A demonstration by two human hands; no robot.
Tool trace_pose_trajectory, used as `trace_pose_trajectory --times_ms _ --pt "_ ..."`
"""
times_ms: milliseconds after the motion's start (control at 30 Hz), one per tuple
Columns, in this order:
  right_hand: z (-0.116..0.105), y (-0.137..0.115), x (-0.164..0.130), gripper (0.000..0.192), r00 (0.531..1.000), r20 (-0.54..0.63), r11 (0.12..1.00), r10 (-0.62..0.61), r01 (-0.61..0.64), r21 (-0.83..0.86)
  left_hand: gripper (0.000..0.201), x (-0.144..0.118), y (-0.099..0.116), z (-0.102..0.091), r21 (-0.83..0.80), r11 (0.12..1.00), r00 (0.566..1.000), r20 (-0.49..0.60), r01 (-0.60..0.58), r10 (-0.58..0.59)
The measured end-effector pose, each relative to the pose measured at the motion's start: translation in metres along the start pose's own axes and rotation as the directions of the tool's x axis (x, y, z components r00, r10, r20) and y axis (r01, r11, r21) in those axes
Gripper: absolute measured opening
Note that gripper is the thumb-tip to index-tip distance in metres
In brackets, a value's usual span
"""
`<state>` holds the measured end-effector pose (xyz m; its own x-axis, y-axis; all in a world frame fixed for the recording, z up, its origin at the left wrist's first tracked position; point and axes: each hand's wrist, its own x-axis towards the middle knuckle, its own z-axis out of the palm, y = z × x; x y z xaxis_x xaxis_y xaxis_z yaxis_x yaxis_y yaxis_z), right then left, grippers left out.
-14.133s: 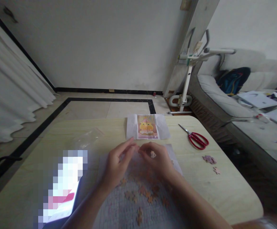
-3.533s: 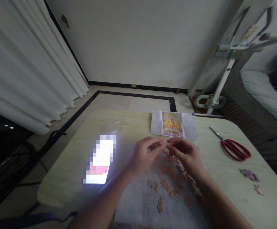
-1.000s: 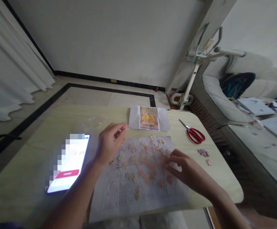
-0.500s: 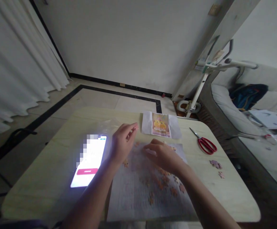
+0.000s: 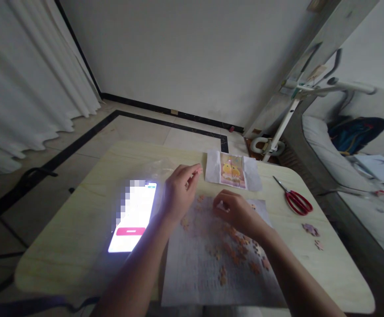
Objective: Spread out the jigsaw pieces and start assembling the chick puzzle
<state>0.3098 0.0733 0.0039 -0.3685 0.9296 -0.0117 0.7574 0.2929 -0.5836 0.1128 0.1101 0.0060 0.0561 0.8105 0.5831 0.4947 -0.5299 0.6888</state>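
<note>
My left hand (image 5: pixel 182 189) is raised over the far part of the table, its thumb and fingers pinched on a small pinkish jigsaw puzzle piece (image 5: pixel 198 169). Just right of it, my right hand (image 5: pixel 234 210) hovers over a printed paper sheet (image 5: pixel 192 273) with its fingers curled together; what they hold, if anything, is hidden. Loose jigsaw pieces (image 5: pixel 238 246) lie scattered on the sheet, mostly below my right hand. Beyond both hands is a creased paper with a picture of yellow cartoon figures (image 5: pixel 232 171).
A phone with a lit screen (image 5: pixel 134 220) lies left of my left forearm, near clear plastic wrap (image 5: pixel 159 168). Red-handled scissors (image 5: pixel 297 202) rest at the right, with joined puzzle pieces (image 5: pixel 311 229) and a single piece (image 5: pixel 319 245) nearer me. A sofa stands beyond the table's right edge.
The camera view has shifted, so the table appears farther right. My right hand's fingers have curled in more. My left hand keeps its pinch.
</note>
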Motion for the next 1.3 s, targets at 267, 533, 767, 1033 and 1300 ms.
trace_pose_trajectory --times_ms 267,533,767,1033,1300 --pt "0.000 0.014 -0.016 0.029 0.914 -0.075 0.567 0.400 -0.182 0.804 0.017 -0.005 0.005 0.009 -0.009 1.000 0.998 0.056 0.017 -0.016" --pt "-0.010 0.018 -0.038 0.030 0.860 -0.083 0.445 0.503 -0.175 0.878 0.016 -0.009 -0.002 0.021 -0.044 0.999 0.998 0.067 -0.017 0.019" --pt "-0.021 0.038 -0.052 0.017 0.960 -0.184 0.977 0.209 -0.198 0.081 0.014 -0.007 0.000 0.019 0.011 1.000 0.998 0.068 -0.016 0.015" --pt "-0.021 0.009 -0.034 0.023 1.000 -0.022 0.993 0.011 -0.014 -0.115 0.017 -0.011 0.001 0.019 0.014 0.999 0.993 0.117 -0.033 0.031" --pt "-0.018 -0.002 -0.046 0.019 0.995 0.095 0.995 0.014 -0.005 -0.097 0.016 -0.010 -0.008 0.022 0.031 1.000 0.992 0.129 0.006 -0.010"
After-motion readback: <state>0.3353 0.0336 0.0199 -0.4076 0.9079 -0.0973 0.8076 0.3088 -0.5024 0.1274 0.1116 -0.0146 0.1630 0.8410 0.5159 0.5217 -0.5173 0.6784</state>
